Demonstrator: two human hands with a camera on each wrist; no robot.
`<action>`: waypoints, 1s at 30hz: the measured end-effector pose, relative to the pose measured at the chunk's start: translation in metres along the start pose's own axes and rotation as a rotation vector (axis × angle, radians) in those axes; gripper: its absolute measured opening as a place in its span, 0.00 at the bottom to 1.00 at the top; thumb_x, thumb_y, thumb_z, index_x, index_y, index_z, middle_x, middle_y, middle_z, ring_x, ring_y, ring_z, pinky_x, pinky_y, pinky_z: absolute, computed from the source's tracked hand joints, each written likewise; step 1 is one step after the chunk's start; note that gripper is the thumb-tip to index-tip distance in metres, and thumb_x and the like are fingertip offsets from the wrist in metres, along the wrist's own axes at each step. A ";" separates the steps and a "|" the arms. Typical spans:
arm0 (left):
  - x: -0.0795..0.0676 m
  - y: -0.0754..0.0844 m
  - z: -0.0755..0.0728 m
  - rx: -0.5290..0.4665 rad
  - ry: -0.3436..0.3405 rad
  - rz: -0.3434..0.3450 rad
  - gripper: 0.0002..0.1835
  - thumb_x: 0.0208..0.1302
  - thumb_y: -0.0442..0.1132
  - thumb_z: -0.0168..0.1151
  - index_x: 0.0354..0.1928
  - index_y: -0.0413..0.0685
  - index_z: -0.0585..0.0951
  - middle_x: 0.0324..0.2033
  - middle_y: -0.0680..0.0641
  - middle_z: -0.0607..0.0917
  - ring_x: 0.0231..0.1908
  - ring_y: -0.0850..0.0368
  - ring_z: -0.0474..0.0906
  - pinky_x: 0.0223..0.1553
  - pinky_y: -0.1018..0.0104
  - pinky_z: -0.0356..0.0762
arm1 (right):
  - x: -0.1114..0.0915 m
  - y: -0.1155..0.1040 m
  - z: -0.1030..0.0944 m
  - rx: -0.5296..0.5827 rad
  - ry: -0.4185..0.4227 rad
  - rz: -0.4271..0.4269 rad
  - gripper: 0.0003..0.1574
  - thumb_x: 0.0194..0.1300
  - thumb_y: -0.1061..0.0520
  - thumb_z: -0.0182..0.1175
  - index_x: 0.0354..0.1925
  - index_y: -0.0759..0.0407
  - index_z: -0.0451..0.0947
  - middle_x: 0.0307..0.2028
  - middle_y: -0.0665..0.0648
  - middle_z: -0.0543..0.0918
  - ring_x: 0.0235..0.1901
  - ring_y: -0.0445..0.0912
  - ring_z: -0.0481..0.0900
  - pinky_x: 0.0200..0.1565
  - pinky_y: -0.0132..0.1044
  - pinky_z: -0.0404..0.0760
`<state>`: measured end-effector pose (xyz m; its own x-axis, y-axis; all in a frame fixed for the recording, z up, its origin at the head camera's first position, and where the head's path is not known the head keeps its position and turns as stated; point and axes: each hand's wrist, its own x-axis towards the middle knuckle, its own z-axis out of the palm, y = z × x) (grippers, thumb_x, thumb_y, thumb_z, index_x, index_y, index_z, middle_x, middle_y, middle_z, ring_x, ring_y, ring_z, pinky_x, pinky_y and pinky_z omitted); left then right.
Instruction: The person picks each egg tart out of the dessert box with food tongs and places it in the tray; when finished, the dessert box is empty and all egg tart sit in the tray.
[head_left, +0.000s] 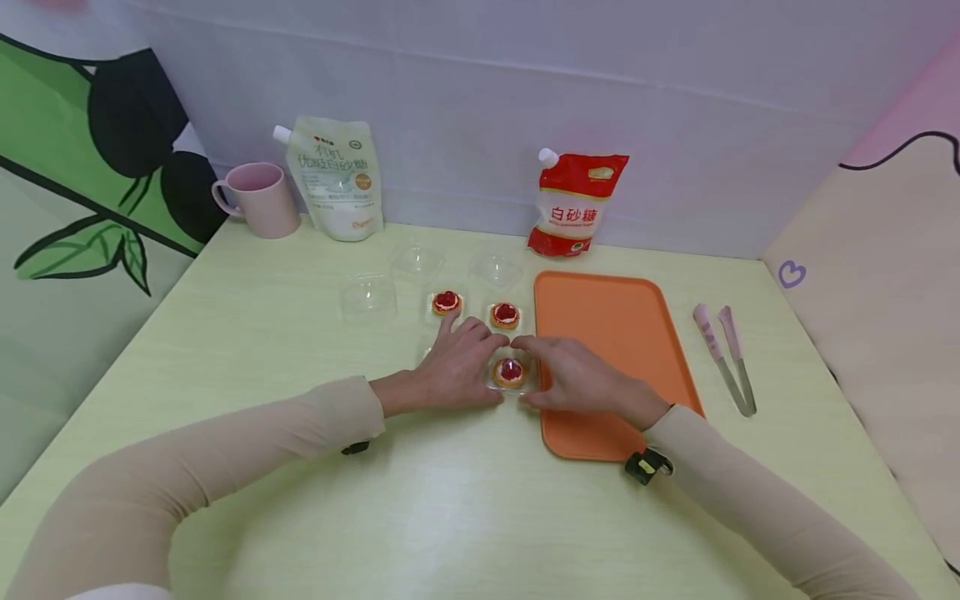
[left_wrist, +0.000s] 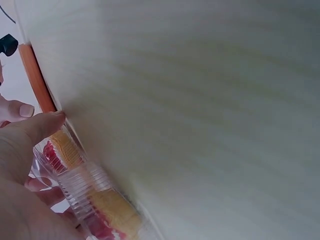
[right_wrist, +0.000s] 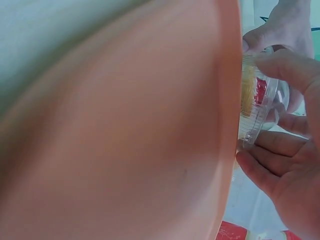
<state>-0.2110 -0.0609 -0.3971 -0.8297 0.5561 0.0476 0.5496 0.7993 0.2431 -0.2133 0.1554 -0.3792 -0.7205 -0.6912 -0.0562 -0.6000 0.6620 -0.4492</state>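
Note:
Near the table's middle, my left hand (head_left: 459, 364) and right hand (head_left: 576, 373) hold a clear plastic box (right_wrist: 256, 117) from its two sides. A red-topped tart (head_left: 510, 372) sits inside, under a domed clear lid (right_wrist: 283, 95). In the left wrist view, my left thumb presses the box's near corner and the fingers lie along its lid side. My right thumb and fingers span the opposite side in the right wrist view. Two more tarts, one on the left (head_left: 446, 302) and one on the right (head_left: 505, 315), sit in clear bases behind. Another boxed tart (left_wrist: 115, 215) is mostly hidden by my left hand.
An orange tray (head_left: 615, 317) lies right beside the box, under my right forearm. Tongs (head_left: 727, 358) lie farther right. Clear lids (head_left: 369, 296) rest behind the tarts. A pink mug (head_left: 262, 204), a pale sugar pouch (head_left: 337, 179) and a red sugar pouch (head_left: 576, 204) stand at the back.

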 end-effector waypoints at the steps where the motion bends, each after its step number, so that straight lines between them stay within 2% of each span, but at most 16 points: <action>1: 0.000 0.000 0.000 0.002 0.000 0.001 0.39 0.45 0.56 0.79 0.61 0.51 0.78 0.47 0.48 0.82 0.57 0.50 0.71 0.73 0.35 0.46 | 0.000 0.001 0.000 0.003 0.001 -0.001 0.46 0.55 0.46 0.74 0.67 0.57 0.68 0.40 0.49 0.82 0.33 0.43 0.73 0.37 0.38 0.74; 14: 0.002 0.001 -0.004 -0.015 -0.012 -0.009 0.41 0.45 0.58 0.79 0.62 0.51 0.77 0.49 0.48 0.82 0.58 0.50 0.71 0.73 0.36 0.45 | 0.002 0.004 -0.008 0.034 -0.025 -0.014 0.44 0.57 0.46 0.73 0.67 0.58 0.68 0.36 0.49 0.82 0.24 0.41 0.69 0.27 0.35 0.70; 22: 0.004 -0.001 -0.008 -0.012 -0.032 -0.025 0.44 0.43 0.63 0.78 0.63 0.52 0.76 0.51 0.48 0.83 0.59 0.50 0.71 0.72 0.36 0.46 | 0.003 0.002 -0.008 0.005 -0.033 0.013 0.47 0.57 0.44 0.73 0.69 0.57 0.67 0.46 0.50 0.84 0.27 0.41 0.70 0.32 0.36 0.71; 26: 0.003 -0.002 -0.007 -0.008 -0.034 -0.027 0.44 0.43 0.63 0.79 0.63 0.53 0.76 0.51 0.48 0.83 0.59 0.50 0.71 0.72 0.36 0.47 | 0.004 0.000 -0.006 -0.012 -0.030 0.015 0.48 0.56 0.43 0.74 0.68 0.57 0.67 0.36 0.50 0.82 0.24 0.41 0.69 0.32 0.36 0.70; 30: 0.002 -0.002 -0.005 -0.016 -0.024 -0.027 0.44 0.42 0.63 0.79 0.62 0.54 0.77 0.51 0.49 0.83 0.59 0.51 0.71 0.72 0.36 0.48 | 0.004 0.001 -0.003 -0.015 -0.014 -0.016 0.45 0.58 0.45 0.73 0.68 0.59 0.68 0.26 0.48 0.76 0.19 0.39 0.67 0.27 0.34 0.69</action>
<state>-0.2142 -0.0618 -0.3928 -0.8415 0.5400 0.0174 0.5255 0.8104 0.2590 -0.2177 0.1538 -0.3770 -0.7057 -0.7059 -0.0613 -0.6169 0.6547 -0.4369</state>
